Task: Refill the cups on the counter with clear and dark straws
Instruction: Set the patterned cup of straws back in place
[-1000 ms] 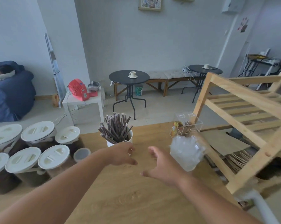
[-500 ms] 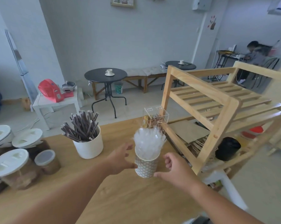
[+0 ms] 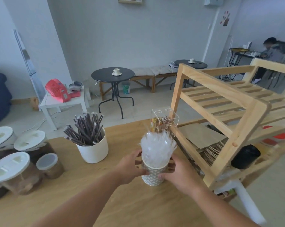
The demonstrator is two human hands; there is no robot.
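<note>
Fingers (image 3: 137,155) of my left hand (image 3: 130,168) curl round the left side of the patterned cup (image 3: 152,178), with the thumb on its near face. Those of my right hand (image 3: 177,175) curl round the right side in the same way, so the cup is gripped between both hands. It is upright at the wooden counter (image 3: 105,203), towards the right edge; I cannot tell whether its base rests on the surface. Clear straws (image 3: 156,149) pack it and fan out above the rim. To the left and slightly farther off, apart from my hands, a white cup (image 3: 95,151) holds a splayed bundle of dark straws (image 3: 86,130). Lidded jars (image 3: 10,169) with brown contents stand at the counter's left edge. Just behind the clear straws is a clear acrylic box (image 3: 164,122); whether the two touch I cannot tell. A slatted wooden rack (image 3: 220,102) rises to the right. Beyond the counter, a round black table (image 3: 105,76) carries a teacup (image 3: 116,72) on a saucer.
</note>
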